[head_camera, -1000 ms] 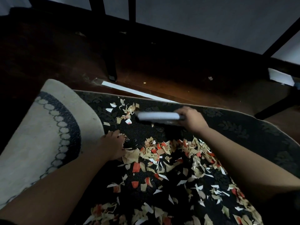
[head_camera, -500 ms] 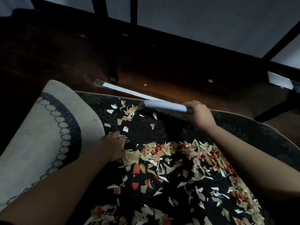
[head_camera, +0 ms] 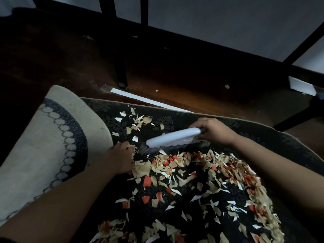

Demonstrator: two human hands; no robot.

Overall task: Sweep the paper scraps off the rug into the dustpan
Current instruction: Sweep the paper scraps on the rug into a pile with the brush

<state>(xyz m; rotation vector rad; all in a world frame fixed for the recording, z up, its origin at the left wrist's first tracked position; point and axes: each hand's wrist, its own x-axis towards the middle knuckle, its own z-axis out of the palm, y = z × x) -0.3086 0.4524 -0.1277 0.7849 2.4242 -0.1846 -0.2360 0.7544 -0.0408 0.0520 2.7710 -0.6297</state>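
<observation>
Rug (head_camera: 112, 111), dark and flower-patterned, fills the lower view, its left corner folded back to show a pale underside. Paper scraps (head_camera: 192, 172) in tan, white and red lie thick over the rug's middle and right, with a smaller cluster near the far edge. The right hand (head_camera: 213, 131) is closed around the handle of a white brush (head_camera: 172, 138), bristles down at the heap's far side. The left hand (head_camera: 121, 159) rests on the rug beside the folded corner; whether it pinches anything cannot be told. No dustpan is in view, so nothing is collected yet. Gathering seems underway; next, the far scraps likely need drawing into the heap.
</observation>
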